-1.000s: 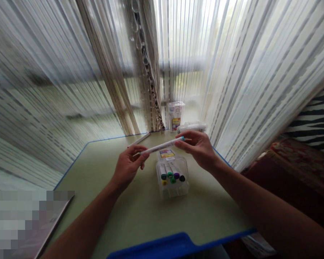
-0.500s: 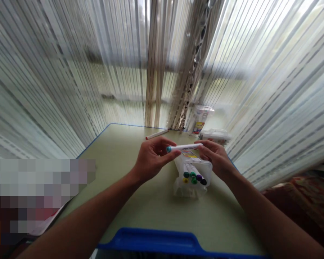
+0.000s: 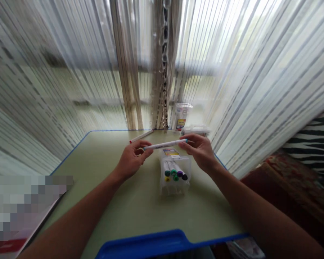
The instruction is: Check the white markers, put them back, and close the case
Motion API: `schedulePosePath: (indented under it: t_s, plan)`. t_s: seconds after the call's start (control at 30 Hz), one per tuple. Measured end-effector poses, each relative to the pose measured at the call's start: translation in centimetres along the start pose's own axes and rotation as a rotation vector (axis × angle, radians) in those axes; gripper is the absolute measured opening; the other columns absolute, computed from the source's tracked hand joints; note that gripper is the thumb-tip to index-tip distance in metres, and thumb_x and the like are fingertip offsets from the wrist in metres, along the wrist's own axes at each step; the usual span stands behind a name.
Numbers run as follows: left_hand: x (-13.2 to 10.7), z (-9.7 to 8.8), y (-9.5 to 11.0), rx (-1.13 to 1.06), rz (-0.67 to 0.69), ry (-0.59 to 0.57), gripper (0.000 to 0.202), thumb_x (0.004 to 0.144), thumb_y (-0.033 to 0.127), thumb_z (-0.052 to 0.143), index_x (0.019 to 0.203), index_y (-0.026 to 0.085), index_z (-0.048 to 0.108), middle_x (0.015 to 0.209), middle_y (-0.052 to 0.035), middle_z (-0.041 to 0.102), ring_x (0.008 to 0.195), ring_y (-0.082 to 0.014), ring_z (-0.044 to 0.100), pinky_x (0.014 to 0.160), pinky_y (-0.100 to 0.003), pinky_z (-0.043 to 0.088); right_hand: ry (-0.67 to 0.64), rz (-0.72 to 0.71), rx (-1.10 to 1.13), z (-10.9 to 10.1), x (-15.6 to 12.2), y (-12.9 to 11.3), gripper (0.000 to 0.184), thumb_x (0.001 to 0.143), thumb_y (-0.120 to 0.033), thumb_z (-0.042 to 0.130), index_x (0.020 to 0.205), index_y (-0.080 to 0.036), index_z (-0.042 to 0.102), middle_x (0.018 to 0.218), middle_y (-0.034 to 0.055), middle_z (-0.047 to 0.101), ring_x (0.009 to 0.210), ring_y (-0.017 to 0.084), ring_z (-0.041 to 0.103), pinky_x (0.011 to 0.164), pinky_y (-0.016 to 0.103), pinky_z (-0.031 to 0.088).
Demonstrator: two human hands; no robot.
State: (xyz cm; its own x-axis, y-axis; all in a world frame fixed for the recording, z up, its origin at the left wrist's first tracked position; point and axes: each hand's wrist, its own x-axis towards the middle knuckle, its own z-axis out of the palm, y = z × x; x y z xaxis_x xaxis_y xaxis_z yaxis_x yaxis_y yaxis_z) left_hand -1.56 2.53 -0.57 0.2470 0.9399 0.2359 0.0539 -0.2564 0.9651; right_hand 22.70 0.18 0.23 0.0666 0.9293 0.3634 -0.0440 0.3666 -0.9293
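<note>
A white marker with teal ends [image 3: 165, 145] is held level above the table, one end in each hand. My left hand [image 3: 131, 160] pinches its left end with thumb and fingers closed. My right hand [image 3: 199, 151] pinches its right end the same way. Just below the marker lies a clear plastic marker case [image 3: 175, 172] with several markers inside, their coloured caps facing me. Another white marker with a red tip [image 3: 140, 136] lies on the light green table [image 3: 140, 201] farther back.
A clear box with a label [image 3: 181, 117] and a clear lid [image 3: 196, 129] stand at the table's far edge by the striped curtains. A blue tray edge [image 3: 151, 244] is at the near side. A book [image 3: 29, 219] lies at the left.
The view swung left, then back right. Both hands kept hold of the teal marker, which now sits level over the case.
</note>
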Motion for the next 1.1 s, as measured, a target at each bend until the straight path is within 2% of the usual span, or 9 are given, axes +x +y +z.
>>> schedulePosePath:
  t_s: [0.1,0.27,0.5,0.7,0.8,0.93,0.97,1.03,1.1]
  plan:
    - [0.2,0.0,0.0,0.036,-0.004,0.001,0.036,0.072,0.038,0.081,0.093,0.013,0.066,0.069,0.0008,0.062,0.048,-0.0079,0.051,0.043,-0.02,0.042,-0.053,-0.072,-0.04,0.6,-0.6,-0.7,0.026,0.067,-0.034,0.088,0.084,-0.019,0.074,0.061,-0.0023,0.058,0.051,0.009,0.049,0.045,0.025,0.035]
    - [0.1,0.2,0.1,0.05,-0.019,-0.01,0.035,0.069,0.034,0.084,0.091,0.014,0.066,0.076,0.0001,0.064,0.053,-0.0082,0.054,0.045,-0.02,0.044,-0.092,-0.188,-0.076,1.0,-1.2,-1.5,0.023,0.071,-0.029,0.086,0.087,-0.019,0.073,0.058,-0.0041,0.055,0.046,0.006,0.04,0.043,0.026,0.025]
    - [0.0,0.4,0.3,0.074,-0.041,0.014,0.037,0.068,0.035,0.085,0.09,0.014,0.066,0.079,-0.0005,0.065,0.055,-0.0083,0.055,0.046,-0.02,0.043,-0.091,-0.227,-0.093,0.7,-0.9,-1.5,0.021,0.073,-0.03,0.085,0.086,-0.019,0.072,0.05,-0.0079,0.045,0.043,0.006,0.033,0.041,0.026,0.02]
    - [0.1,0.3,0.1,0.059,-0.025,0.016,0.036,0.066,0.034,0.086,0.089,0.014,0.067,0.079,0.0001,0.064,0.055,-0.0078,0.055,0.046,-0.02,0.043,-0.092,-0.233,-0.089,0.8,-1.0,-1.4,0.021,0.072,-0.028,0.085,0.086,-0.018,0.072,0.05,-0.0085,0.044,0.042,0.005,0.032,0.04,0.025,0.019]
    - [0.2,0.2,0.0,0.044,-0.012,0.028,0.035,0.066,0.033,0.087,0.089,0.014,0.067,0.079,0.0001,0.065,0.054,-0.0074,0.054,0.045,-0.019,0.042,-0.09,-0.199,-0.062,0.6,-0.8,-1.4,0.023,0.071,-0.029,0.085,0.086,-0.018,0.072,0.051,-0.0073,0.048,0.042,0.005,0.035,0.04,0.025,0.02]
    - [-0.2,0.5,0.5,-0.029,0.016,0.075,0.034,0.065,0.03,0.087,0.088,0.014,0.068,0.072,0.0006,0.065,0.05,-0.0069,0.052,0.043,-0.018,0.039,-0.038,-0.093,0.001,-0.2,-0.1,-0.8,0.023,0.073,-0.033,0.084,0.084,-0.017,0.072,0.065,-0.0005,0.063,0.051,0.007,0.049,0.043,0.023,0.03]
    - [-0.4,0.6,0.8,-0.055,0.031,0.084,0.033,0.067,0.03,0.087,0.088,0.014,0.068,0.069,0.0014,0.064,0.048,-0.0061,0.05,0.042,-0.018,0.039,-0.022,-0.058,0.013,-0.4,0.1,-0.5,0.023,0.072,-0.033,0.084,0.082,-0.017,0.072,0.068,0.0003,0.064,0.051,0.007,0.049,0.043,0.022,0.03]
    - [-0.9,1.0,1.5,-0.1,0.077,0.095,0.03,0.068,0.029,0.086,0.087,0.014,0.069,0.065,0.0025,0.063,0.047,-0.0052,0.048,0.042,-0.017,0.038,-0.02,0.054,0.048,-0.7,0.5,0.2,0.024,0.073,-0.035,0.083,0.084,-0.016,0.073,0.065,-0.0008,0.063,0.044,0.003,0.039,0.04,0.021,0.023]
    - [-1.4,1.3,2.2,-0.132,0.134,0.084,0.028,0.069,0.028,0.086,0.087,0.014,0.069,0.063,0.0031,0.061,0.047,-0.0045,0.047,0.042,-0.017,0.036,-0.05,0.132,0.087,-0.8,0.8,0.8,0.025,0.072,-0.035,0.084,0.085,-0.016,0.074,0.064,-0.0006,0.063,0.043,0.003,0.037,0.04,0.021,0.022]
